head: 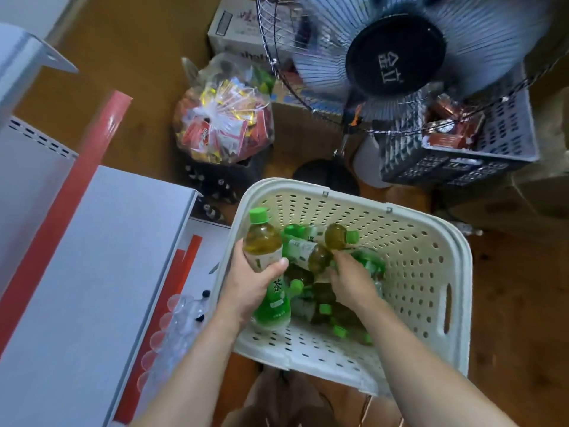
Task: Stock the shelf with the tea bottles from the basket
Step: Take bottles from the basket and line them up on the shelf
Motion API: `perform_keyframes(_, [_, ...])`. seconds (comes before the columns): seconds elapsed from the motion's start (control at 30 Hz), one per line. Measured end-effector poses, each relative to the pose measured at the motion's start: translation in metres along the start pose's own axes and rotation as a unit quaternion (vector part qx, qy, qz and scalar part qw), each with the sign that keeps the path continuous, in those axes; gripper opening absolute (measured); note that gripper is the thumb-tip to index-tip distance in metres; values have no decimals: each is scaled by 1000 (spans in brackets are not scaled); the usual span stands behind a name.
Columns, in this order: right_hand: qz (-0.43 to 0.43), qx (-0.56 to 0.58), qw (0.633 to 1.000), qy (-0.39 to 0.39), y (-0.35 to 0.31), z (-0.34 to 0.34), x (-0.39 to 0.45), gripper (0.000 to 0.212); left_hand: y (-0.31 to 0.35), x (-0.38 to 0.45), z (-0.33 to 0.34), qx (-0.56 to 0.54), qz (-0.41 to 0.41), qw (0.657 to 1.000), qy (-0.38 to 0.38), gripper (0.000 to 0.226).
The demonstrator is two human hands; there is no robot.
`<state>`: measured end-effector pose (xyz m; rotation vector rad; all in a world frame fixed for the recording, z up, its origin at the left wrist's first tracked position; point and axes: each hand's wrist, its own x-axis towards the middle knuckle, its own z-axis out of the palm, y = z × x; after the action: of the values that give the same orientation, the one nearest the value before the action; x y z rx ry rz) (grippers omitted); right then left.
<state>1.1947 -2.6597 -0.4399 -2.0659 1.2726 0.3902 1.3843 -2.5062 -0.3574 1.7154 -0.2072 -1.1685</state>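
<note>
The tea bottle [265,266] in the left hand [257,283] is over the basket's left wall, its long axis running up and down the frame with the green cap at the far end and the green-labelled base toward the person. The fingers [278,264] of that hand are wrapped round its middle, the thumb lying across the white part of the label, so the amber shoulder and cap stand clear beyond the grip and the base sticks out below the palm.

Just to its right, a heap of tea bottles [320,282] lies on its sides inside the basket [409,251], caps pointing various ways; one near the top has its cap toward the right. The right hand [351,280] reaches down into this heap, its fingertips touching a bottle with a white and green label, the fingers bent; whether they actually grip it I cannot tell.

The basket is cream plastic with perforated walls and a slot handle on its right side, and it stands on a brown floor. To the left is the white shelf [92,272] with red edge strips, and clear bottles [181,318] lie on a lower level beside it. Beyond the basket are a tied clear bag of snack packets [224,118], a standing fan [397,53], a dark crate [462,149] and a cardboard box [237,26].
</note>
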Motion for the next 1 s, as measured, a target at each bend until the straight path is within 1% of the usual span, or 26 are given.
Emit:
perform_keyframes(0.1, [-17, 88, 994, 58, -11, -23, -14, 39, 5, -1, 3, -4, 3, 1000, -6, 78])
perform_keyframes(0.2, [-24, 174, 978, 113, -23, -50, -30, 24, 14, -2, 3, -14, -7, 1000, -1, 82])
perform_keyframes(0.27, [-30, 204, 971, 118, -27, -66, -38, 21, 24, -4, 7, -22, -8, 1000, -3, 84])
perform_keyframes(0.4, [-85, 193, 971, 114, -34, -94, -51, 28, 44, -10, 14, -34, 1, 999, -12, 91])
perform_keyframes(0.47, [-93, 195, 970, 115, -45, -115, -64, 23, 53, -14, 14, -42, 11, 999, -16, 89])
perform_keyframes(0.53, [-100, 216, 961, 144, -54, -137, -78, 17, 65, -20, 14, -47, 31, 998, -21, 86])
perform_keyframes(0.6, [-122, 244, 946, 173, -69, -158, -92, 17, 80, -30, 13, -45, 55, 997, -27, 80])
perform_keyframes(0.67, [-152, 286, 929, 180, -88, -176, -106, 24, 95, -43, 10, -39, 72, 996, -34, 74])
perform_keyframes(0.73, [-176, 313, 916, 178, -111, -191, -120, 30, 110, -58, 7, -31, 98, 994, -32, 76])
perform_keyframes(0.87, [-237, 289, 905, 202, -158, -218, -145, 38, 147, -94, 0, -23, 168, 985, -25, 75])
perform_keyframes(0.9, [-255, 281, 902, 207, -172, -225, -155, 38, 157, -107, -4, -35, 184, 982, -18, 76])
perform_keyframes(0.93, [-273, 275, 898, 210, -183, -232, -163, 37, 166, -118, -8, -48, 200, 979, -5, 82])
perform_keyframes(1.0, [-314, 250, 890, 215, -206, -248, -179, 31, 183, -142, -18, -57, 226, 972, 24, 100])
